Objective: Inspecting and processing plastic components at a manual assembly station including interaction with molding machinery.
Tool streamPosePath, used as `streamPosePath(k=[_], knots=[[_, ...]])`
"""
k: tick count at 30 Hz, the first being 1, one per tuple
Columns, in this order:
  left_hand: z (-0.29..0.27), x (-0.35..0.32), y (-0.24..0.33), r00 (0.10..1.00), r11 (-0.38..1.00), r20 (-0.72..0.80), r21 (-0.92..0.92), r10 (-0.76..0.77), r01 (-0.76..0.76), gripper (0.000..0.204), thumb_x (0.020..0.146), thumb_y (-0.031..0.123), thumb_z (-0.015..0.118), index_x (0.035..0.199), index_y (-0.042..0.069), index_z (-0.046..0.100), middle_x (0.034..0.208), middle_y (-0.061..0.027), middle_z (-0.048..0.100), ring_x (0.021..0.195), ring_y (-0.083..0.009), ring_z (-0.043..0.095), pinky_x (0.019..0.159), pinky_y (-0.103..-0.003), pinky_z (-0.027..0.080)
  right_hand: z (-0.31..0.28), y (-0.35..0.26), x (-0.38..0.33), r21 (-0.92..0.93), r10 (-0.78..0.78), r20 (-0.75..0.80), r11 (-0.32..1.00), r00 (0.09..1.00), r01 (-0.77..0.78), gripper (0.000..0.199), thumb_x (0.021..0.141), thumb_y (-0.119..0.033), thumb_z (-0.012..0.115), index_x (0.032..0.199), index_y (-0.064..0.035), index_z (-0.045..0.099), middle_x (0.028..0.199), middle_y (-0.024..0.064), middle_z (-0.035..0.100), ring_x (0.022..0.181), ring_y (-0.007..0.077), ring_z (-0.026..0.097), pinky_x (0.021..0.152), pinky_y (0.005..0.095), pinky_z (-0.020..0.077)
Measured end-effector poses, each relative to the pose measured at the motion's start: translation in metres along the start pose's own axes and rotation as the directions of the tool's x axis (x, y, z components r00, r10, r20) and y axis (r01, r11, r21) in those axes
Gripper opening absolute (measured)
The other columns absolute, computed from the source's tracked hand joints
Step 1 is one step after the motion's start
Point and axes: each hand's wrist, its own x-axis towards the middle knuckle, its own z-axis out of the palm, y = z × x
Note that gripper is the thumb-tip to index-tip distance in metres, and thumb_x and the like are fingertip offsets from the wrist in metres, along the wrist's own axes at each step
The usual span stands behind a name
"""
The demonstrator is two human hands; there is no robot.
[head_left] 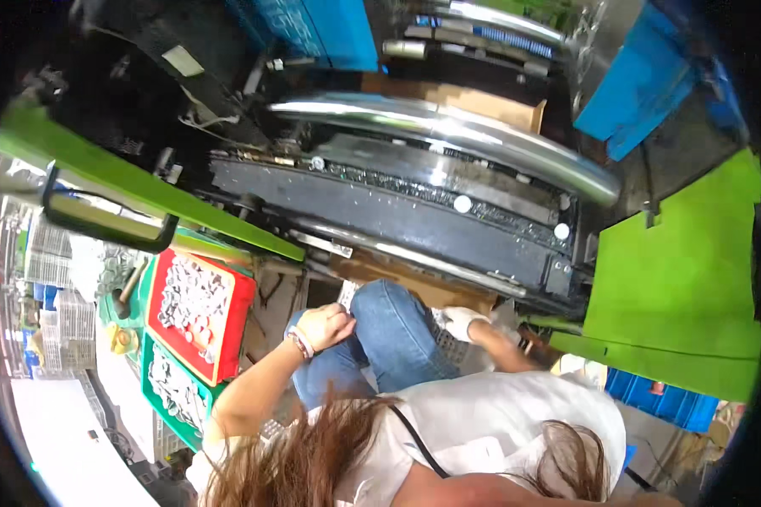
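My left hand (326, 328), bare with a bracelet at the wrist, rests on my knee in blue jeans (395, 325). Its fingers are curled closed, and what they hold, if anything, is hidden. On the other side of the knee, my right hand (457, 322) wears a white glove and reaches down low. A grey-white perforated piece (451, 345) lies right under it. The leg partly covers the gloved fingers, so their grip does not show.
Ahead stands a machine with a shiny metal bar (448, 127) and a green panel (672, 287) at right. To the left are a red tray (243, 321) and a green tray (149, 390) of small metal parts, plus a hammer (127, 291). A blue crate (664, 401) sits at right.
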Motion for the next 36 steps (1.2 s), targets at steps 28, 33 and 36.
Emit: streamPosePath(k=[28, 33, 36], knots=[[-0.150, 0.147, 0.045, 0.631, 0.239, -0.170, -0.971, -0.757, 0.025, 0.043, 0.099, 0.039, 0.041, 0.087, 0.001, 0.058, 0.052, -0.0044, 0.051, 0.036, -0.0105, 0.041, 0.035, -0.022, 0.032, -0.203, -0.310, -0.020, -0.327, -0.788, -0.598, 0.407, 0.147, 0.853, 0.037, 0.078, -0.017, 0.071, 0.112, -0.0067, 0.061, 0.093, 0.0137, 0.059, 0.084, 0.0290, 0.060, 0.076, 0.0375, 0.0498], [-0.169, 0.144, 0.043, 0.653, 0.117, -0.110, -0.993, -0.749, -0.032, 0.032, 0.097, 0.031, 0.049, 0.091, 0.002, 0.059, 0.072, -0.0032, 0.057, 0.050, -0.0081, 0.047, 0.042, -0.021, 0.038, -0.217, -0.318, -0.019, 0.086, -0.812, -0.458, 0.366, 0.363, 0.927, 0.047, 0.088, -0.033, 0.063, 0.120, 0.0000, 0.056, 0.110, 0.0122, 0.059, 0.098, 0.0219, 0.058, 0.085, 0.0325, 0.0459], [-0.175, 0.147, 0.044, 0.677, 0.069, -0.111, -0.994, -0.728, -0.089, 0.032, 0.097, 0.031, 0.050, 0.092, 0.001, 0.059, 0.077, -0.0039, 0.058, 0.052, -0.0078, 0.048, 0.042, -0.021, 0.040, -0.218, -0.322, -0.010, 0.382, -0.815, -0.404, 0.261, 0.414, 0.886, 0.045, 0.089, -0.028, 0.064, 0.122, 0.0008, 0.054, 0.108, 0.0092, 0.058, 0.085, 0.0141, 0.061, 0.077, 0.0285, 0.0493]])
